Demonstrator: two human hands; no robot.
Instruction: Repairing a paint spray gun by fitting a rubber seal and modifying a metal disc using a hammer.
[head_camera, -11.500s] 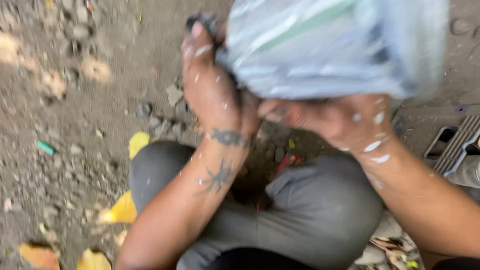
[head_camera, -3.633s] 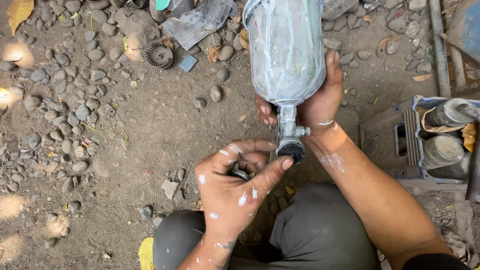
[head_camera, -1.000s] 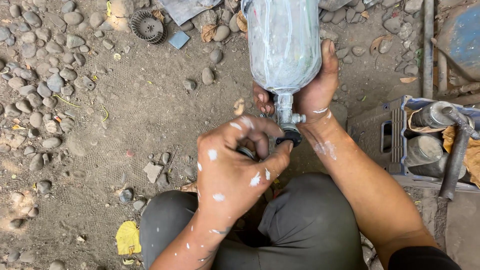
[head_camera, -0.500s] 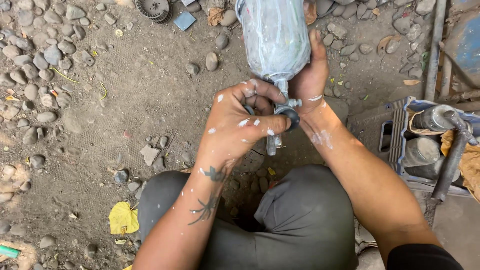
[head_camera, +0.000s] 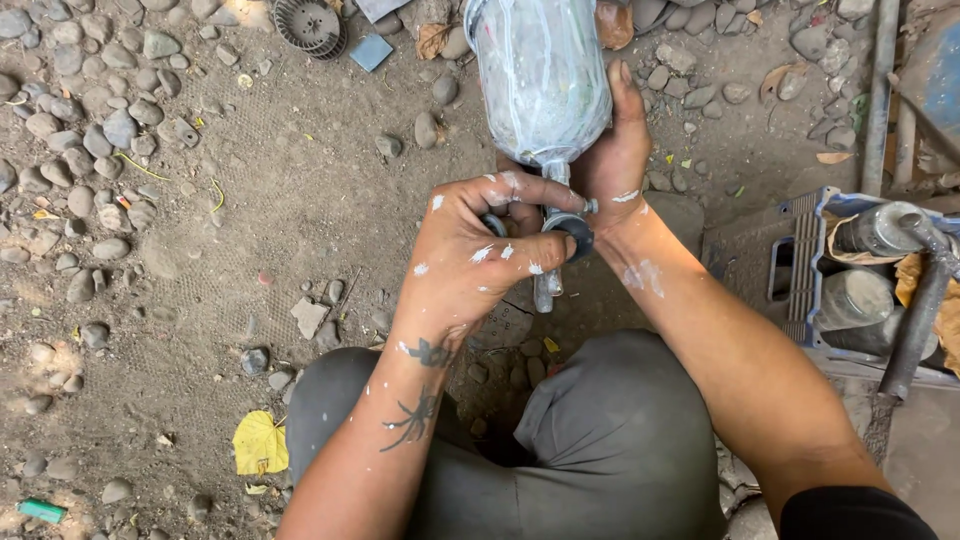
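Overhead, right hand (head_camera: 612, 165) holds paint-smeared cup (head_camera: 540, 75); crate (head_camera: 800, 270) holds canisters (head_camera: 850, 298).

From my screen I see soft, even daylight with no hard shadows, a bright washed-out patch on the ground (head_camera: 250, 12) at the top, a little shine on the clear plastic cup (head_camera: 540, 70), sharp stones in the middle, and slightly bent, softer picture edges.

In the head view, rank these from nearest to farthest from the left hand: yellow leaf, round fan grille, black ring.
1. Black ring, pinched in the left hand.
2. Yellow leaf, below-left, by the knee.
3. Round fan grille, top edge, upper left.
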